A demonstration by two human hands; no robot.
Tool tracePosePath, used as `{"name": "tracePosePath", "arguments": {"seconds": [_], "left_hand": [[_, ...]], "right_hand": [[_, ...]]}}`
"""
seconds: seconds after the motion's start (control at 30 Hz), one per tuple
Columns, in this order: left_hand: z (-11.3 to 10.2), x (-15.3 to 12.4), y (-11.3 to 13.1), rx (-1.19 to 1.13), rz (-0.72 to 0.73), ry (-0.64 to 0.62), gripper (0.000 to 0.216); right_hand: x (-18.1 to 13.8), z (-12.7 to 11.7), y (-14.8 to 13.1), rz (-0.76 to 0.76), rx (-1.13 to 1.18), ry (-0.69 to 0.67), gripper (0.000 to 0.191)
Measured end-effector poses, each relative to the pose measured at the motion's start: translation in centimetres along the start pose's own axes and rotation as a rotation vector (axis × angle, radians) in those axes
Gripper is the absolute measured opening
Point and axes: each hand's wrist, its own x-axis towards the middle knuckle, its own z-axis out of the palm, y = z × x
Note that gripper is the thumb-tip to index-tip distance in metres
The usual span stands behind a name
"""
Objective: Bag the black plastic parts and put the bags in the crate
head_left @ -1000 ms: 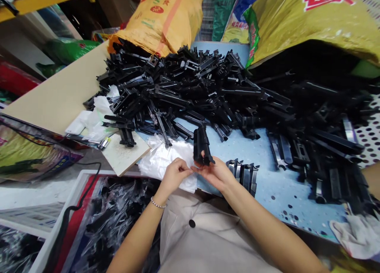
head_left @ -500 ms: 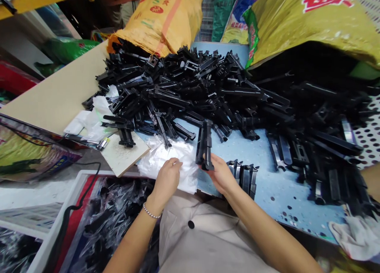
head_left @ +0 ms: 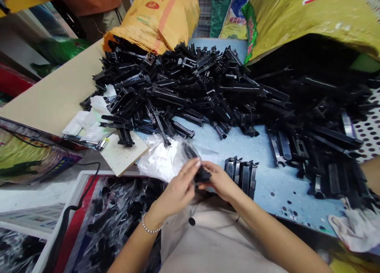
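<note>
A black plastic part (head_left: pixel 198 166) lies tilted between my two hands, partly inside a clear plastic bag (head_left: pixel 181 156). My right hand (head_left: pixel 219 181) is closed on the part's near end. My left hand (head_left: pixel 179 190) has its fingers pressed together on the bag over the part. Both hands hover at the near edge of the light blue table (head_left: pixel 267 178). Just to the right lies a neat row of black parts (head_left: pixel 242 174). A stack of clear bags (head_left: pixel 157 162) rests to the left of my hands.
A big heap of black parts (head_left: pixel 208 87) covers the table and spills from a yellow sack (head_left: pixel 297 23) and an orange sack (head_left: pixel 160 16). A bin of bagged parts (head_left: pixel 103 221) stands low left. A person in orange (head_left: pixel 89 4) stands behind. A rag (head_left: pixel 353 229) lies right.
The upright black part has been tipped down and towards me, and a clear bag now covers it. My left hand moved right onto it.
</note>
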Motion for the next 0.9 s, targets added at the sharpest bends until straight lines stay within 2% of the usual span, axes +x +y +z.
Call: {"name": "tracePosePath", "arguments": {"seconds": [0.1, 0.17, 0.27, 0.33, 0.4, 0.47, 0.57, 0.63, 0.67, 0.7, 0.77, 0.83, 0.9], "left_hand": [[1.1, 0.2, 1.0, -0.042, 0.022, -0.036, 0.070], [0.6, 0.3, 1.4, -0.069, -0.027, 0.039, 0.054], [-2.4, -1.0, 2.5, -0.034, -0.147, 0.237, 0.030], [-5.3, -2.9, 3.3, 0.020, -0.285, 0.258, 0.029], [-7.7, -5.4, 3.3, 0.078, -0.445, 0.085, 0.030], [-8.5, -8.0, 2.0, 0.146, -0.606, -0.154, 0.024], [-6.8, -10.5, -1.3, 0.304, -0.861, -0.427, 0.009], [-4.9, -10.5, -2.9, 0.371, -0.927, -0.477, 0.005], [-3.9, -9.9, -3.3, 0.339, -0.887, -0.469, 0.005], [-3.0, -8.8, -3.4, 0.260, -0.809, -0.440, 0.006], [-1.0, -5.4, -2.9, 0.010, -0.606, -0.296, 0.015], [1.5, -1.2, -2.0, -0.187, -0.478, -0.025, 0.023], [4.6, 2.8, -1.4, -0.182, -0.360, 0.207, 0.027]], "right_hand": [[0.2, 0.6, -0.2, -0.275, -0.422, 0.118, 0.027], [-0.2, 0.5, -0.2, -0.323, -0.520, 0.047, 0.036], [-0.8, -0.4, -0.5, -0.311, -0.564, -0.164, 0.040], [-0.9, -1.4, -1.0, -0.357, -0.689, -0.161, 0.037], [-0.9, -2.7, -1.8, -0.420, -0.842, -0.094, 0.032], [-0.9, -4.1, -2.9, -0.439, -0.941, -0.073, 0.031], [-1.2, -6.4, -4.5, -0.468, -1.091, -0.022, 0.035], [-1.5, -7.7, -5.2, -0.530, -1.227, -0.017, 0.041], [-1.6, -8.2, -5.3, -0.561, -1.296, -0.043, 0.044], [-1.6, -8.6, -5.3, -0.584, -1.362, -0.079, 0.046], [-1.5, -9.0, -5.2, -0.594, -1.475, -0.152, 0.044], [-1.4, -9.4, -5.3, -0.580, -1.529, -0.220, 0.040], [-1.5, -10.2, -6.0, -0.571, -1.484, -0.281, 0.035]]}}
